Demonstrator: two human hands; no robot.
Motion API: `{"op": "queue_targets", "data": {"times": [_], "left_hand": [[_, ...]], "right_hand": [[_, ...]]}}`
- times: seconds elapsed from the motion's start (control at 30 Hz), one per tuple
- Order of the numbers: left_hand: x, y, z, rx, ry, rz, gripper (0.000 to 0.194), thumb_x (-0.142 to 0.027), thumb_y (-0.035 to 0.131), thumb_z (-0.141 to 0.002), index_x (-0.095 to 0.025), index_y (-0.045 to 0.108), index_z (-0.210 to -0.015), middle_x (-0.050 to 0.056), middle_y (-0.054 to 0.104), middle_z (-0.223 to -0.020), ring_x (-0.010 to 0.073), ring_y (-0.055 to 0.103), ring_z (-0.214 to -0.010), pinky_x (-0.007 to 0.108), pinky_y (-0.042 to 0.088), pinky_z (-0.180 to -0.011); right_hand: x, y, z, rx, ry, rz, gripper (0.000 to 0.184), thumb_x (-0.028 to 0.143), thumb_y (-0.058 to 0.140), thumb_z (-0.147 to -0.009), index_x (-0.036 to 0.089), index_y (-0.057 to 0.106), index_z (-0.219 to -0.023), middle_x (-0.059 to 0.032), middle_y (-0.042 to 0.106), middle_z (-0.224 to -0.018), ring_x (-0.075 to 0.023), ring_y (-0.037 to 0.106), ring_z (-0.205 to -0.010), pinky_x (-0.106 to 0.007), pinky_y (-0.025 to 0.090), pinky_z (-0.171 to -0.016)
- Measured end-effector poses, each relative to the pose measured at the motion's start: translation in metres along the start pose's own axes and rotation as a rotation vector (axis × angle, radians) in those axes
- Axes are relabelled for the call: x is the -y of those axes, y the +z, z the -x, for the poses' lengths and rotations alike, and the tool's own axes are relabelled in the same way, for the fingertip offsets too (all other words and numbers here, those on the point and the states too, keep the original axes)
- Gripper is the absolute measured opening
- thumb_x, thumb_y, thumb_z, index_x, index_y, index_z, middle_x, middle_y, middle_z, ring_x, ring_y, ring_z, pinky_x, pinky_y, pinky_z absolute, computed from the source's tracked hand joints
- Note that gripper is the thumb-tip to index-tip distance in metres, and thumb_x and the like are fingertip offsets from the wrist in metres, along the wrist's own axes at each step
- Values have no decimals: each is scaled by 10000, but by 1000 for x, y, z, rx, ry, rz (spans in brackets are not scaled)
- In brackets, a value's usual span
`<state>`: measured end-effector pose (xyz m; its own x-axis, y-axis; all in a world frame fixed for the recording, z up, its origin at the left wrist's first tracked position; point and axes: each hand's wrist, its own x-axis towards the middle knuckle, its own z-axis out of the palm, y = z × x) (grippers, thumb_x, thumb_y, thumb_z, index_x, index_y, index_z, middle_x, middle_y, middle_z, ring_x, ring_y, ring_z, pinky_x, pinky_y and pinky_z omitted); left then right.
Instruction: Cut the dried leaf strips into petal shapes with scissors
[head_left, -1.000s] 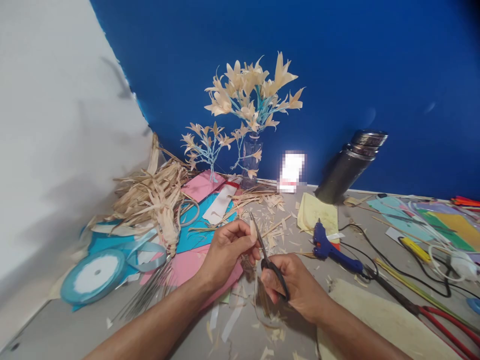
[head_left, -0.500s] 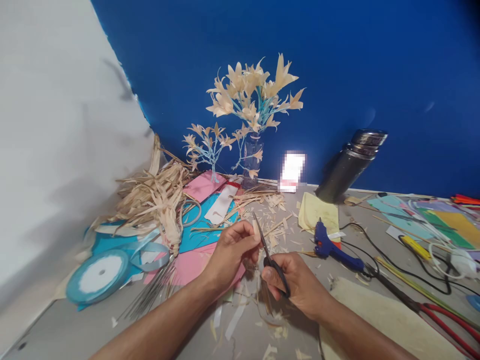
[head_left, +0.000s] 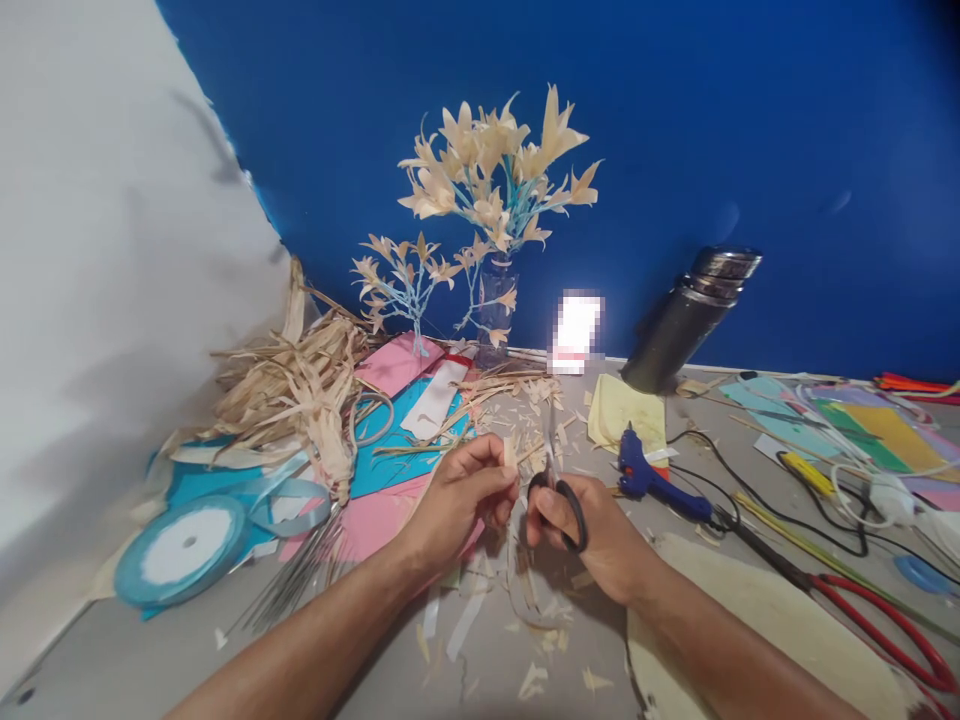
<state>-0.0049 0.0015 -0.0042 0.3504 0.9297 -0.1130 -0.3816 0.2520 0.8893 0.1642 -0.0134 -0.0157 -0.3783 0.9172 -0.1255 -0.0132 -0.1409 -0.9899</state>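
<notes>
Between thumb and fingers, my left hand (head_left: pixel 469 490) pinches a small pale piece of dried husk (head_left: pixel 509 453). My right hand (head_left: pixel 592 525) grips black-handled scissors (head_left: pixel 553 450), blades pointing away from me. The scissors are a little to the right of the husk piece and apart from it. Husk scraps (head_left: pixel 532 680) lie on the table (head_left: pixel 495 690) beneath and around both hands. Beyond them, pale husk flowers on blue stems (head_left: pixel 487 150) stand in a clear bottle (head_left: pixel 495 300), with a smaller flower spray (head_left: pixel 412 285) to its left.
Left are a bundle of dried husks (head_left: pixel 292 380), a blue ribbon spool (head_left: pixel 184 545) and thin wires (head_left: pixel 289 590). Right are a blue glue gun (head_left: pixel 660 485) with its cord, large red-handled shears (head_left: pixel 885 620), a yellow cutter (head_left: pixel 806 473) and a dark flask (head_left: pixel 686 320) by the wall.
The scissors have moved right, away from the husk piece, and their blades now point more straight ahead. My left hand keeps its pinch. The whole view has shifted slightly.
</notes>
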Motion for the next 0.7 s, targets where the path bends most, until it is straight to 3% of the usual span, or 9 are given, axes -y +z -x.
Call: {"op": "queue_targets", "data": {"times": [0.17,0.37,0.57,0.7], "left_hand": [[-1,-2,4,177,-129,-143,156,-242,597,-803,-177,493,-706,-47,525,-506,54,413,-354,158,259,-356],[-7,-1,5,256,-281,-355,119,-196,612,-729,-164,521,-660,-18,581,-484,75,470,-338,162,364,-347],[1,-3,1,182,-251,-233,109,-202,636,-752,-170,533,-749,13,651,-610,111,570,-435,165,375,-370],[4,-4,-3,95,-231,-41,120,-215,652,-776,-169,543,-753,-14,579,-532,83,472,-394,172,336,-381]], "right_hand": [[3,-9,-4,-169,20,-131,350,395,818,-652,155,629,-822,27,535,-680,-98,452,-599,-211,341,-539],[0,-15,-6,-125,-10,-104,305,295,803,-633,158,643,-854,26,556,-691,-96,452,-594,-204,353,-527],[1,-15,-6,-209,-87,-56,253,300,775,-662,162,624,-810,26,565,-689,-99,464,-590,-213,365,-538],[1,-13,-5,-278,-87,-39,279,351,781,-677,164,627,-815,36,543,-656,-94,439,-563,-212,339,-515]]}}
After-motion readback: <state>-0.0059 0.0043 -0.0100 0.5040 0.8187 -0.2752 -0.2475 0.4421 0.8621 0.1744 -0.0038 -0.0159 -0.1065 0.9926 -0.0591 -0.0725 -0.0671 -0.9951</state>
